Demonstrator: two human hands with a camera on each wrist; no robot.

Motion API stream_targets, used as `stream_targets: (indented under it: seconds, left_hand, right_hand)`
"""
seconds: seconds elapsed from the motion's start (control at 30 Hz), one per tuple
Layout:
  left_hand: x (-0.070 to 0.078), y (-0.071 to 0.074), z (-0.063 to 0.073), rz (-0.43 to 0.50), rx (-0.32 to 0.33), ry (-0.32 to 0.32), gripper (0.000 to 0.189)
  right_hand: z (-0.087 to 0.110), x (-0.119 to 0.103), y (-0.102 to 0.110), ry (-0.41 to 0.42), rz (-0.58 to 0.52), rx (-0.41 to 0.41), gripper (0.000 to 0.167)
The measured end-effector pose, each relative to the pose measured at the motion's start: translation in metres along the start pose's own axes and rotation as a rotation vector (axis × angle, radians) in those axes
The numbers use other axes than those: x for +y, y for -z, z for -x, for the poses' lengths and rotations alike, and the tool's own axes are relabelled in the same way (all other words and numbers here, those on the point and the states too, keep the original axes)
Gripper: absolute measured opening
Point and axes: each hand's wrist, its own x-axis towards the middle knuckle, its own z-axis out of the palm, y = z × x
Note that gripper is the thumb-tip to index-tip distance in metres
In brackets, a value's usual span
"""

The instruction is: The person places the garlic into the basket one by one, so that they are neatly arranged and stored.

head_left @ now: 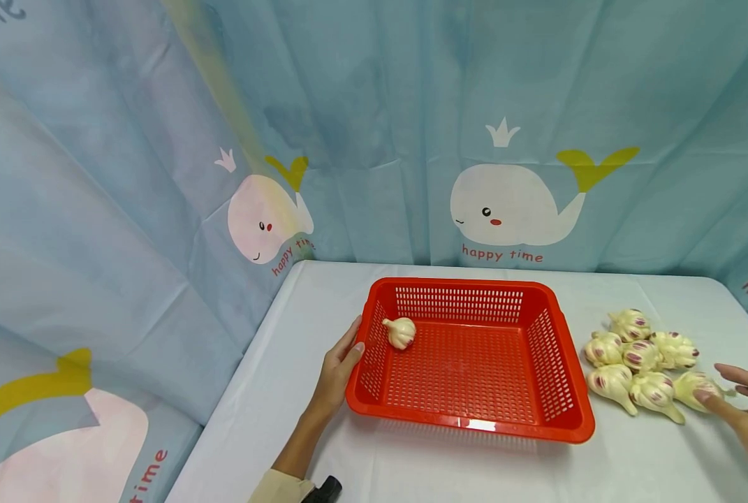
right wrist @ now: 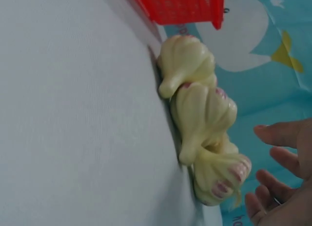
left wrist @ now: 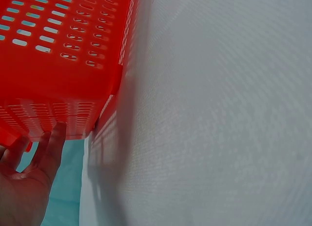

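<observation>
So the person's left hand (head_left: 336,367) has hold of the left side of a red plastic basket (head_left: 468,370), thumb up at the rim and fingers against the outer wall. The right hand (head_left: 747,412) is spread pretty wide with nothing in it, right by the nearest garlic bulb (head_left: 694,383) but not touching, going by the right wrist view. That one's part of a bunch of seven garlic bulbs (head_left: 640,355) bundled close together on the table (head_left: 286,342), just right of the basket. One lone bulb (head_left: 401,333) sits inside the basket, over by its left wall. There's a beige sleeve (head_left: 279,487) on the left arm, and behind everything hangs a blue curtain (head_left: 361,209) with cartoon whales (head_left: 506,206) and "happy time" printed on it.
</observation>
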Motion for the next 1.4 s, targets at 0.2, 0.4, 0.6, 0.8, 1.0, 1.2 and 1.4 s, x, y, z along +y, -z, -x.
stream_targets:
  seconds: [0.2, 0.4, 0.6, 0.8, 1.0, 1.2, 1.4]
  left_hand:
    - [-0.001, 0.0, 0.0, 0.004, -0.005, -0.007, 0.057]
    - [0.0, 0.0, 0.0, 0.004, 0.001, 0.005, 0.057]
    - [-0.003, 0.001, -0.001, 0.002, -0.006, -0.012, 0.058]
    - [-0.002, 0.001, 0.0, 0.001, -0.009, -0.011, 0.058]
    - [0.0, 0.001, 0.001, 0.01, -0.011, -0.007, 0.057]
    - [-0.002, 0.002, 0.0, 0.008, -0.014, -0.014, 0.057]
    - [-0.003, 0.002, 0.0, 0.004, -0.02, -0.017, 0.058]
  right_hand:
    - [-0.011, 0.016, -0.004, -0.043, 0.025, -0.072, 0.076]
    - [-0.015, 0.026, -0.003, -0.097, 0.007, -0.23, 0.086]
    - [-0.016, 0.031, -0.006, -0.052, 0.005, -0.25, 0.088]
    - [-0.015, 0.033, -0.008, -0.06, 0.027, -0.258, 0.087]
    - [-0.015, 0.034, -0.009, -0.029, 0.02, -0.255, 0.089]
    - [-0.015, 0.036, -0.01, 0.027, 0.022, -0.21, 0.085]
    - [-0.016, 0.044, -0.011, 0.002, 0.065, -0.158, 0.081]
